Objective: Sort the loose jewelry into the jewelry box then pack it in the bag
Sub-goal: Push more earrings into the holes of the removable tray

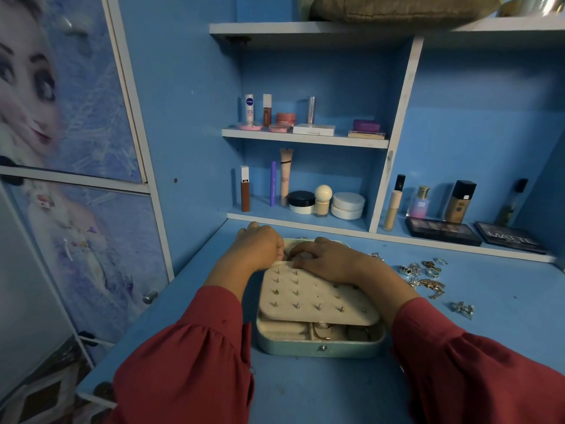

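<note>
An open light-blue jewelry box (321,347) lies on the blue desk in front of me. A cream earring panel (318,298) studded with several small earrings lies tilted over its compartments. My left hand (260,246) and my right hand (327,258) meet at the panel's far edge, fingers curled, pinching something small there that I cannot make out. Loose silver and gold jewelry (425,276) is scattered on the desk to the right of the box. No bag is in view.
Cosmetics stand on the shelves (305,139) behind the box. Two dark makeup palettes (443,232) lie at the back right. A cupboard with printed doors (76,209) stands close on the left. The desk's front edge is near my sleeves.
</note>
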A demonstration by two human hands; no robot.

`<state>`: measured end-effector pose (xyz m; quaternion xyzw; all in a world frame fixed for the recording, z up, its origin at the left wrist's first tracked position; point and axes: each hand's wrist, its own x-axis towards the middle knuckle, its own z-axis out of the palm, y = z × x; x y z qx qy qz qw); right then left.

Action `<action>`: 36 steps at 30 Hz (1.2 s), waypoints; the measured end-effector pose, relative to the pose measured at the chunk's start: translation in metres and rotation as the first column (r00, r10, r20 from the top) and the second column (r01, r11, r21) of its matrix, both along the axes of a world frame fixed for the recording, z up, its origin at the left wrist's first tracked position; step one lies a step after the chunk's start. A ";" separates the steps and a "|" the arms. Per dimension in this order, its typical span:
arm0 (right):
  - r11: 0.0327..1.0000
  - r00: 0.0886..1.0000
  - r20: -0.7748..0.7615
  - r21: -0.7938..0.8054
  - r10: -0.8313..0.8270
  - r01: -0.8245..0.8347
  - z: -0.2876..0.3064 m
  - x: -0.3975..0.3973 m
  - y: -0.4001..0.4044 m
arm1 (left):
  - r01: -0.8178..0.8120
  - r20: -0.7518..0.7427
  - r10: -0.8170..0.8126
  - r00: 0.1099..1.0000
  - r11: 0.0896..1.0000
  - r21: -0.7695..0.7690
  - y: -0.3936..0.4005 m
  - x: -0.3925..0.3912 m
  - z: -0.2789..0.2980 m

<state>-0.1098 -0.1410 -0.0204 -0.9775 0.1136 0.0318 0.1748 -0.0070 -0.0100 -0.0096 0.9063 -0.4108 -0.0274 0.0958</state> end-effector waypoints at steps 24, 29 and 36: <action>0.997 0.991 0.123 0.068 -0.051 0.043 -0.005 -0.004 -0.003 | -0.002 -0.018 0.002 1.000 1.000 -0.022 0.003 -0.004 0.003; 0.995 0.989 0.146 0.098 -0.019 0.005 -0.003 -0.007 -0.002 | -0.054 -0.051 0.053 0.997 0.998 -0.015 0.001 0.000 -0.001; 0.969 0.977 0.148 0.214 -0.155 0.121 -0.005 -0.006 -0.005 | 0.029 -0.024 -0.032 0.999 0.993 -0.114 0.001 -0.002 0.000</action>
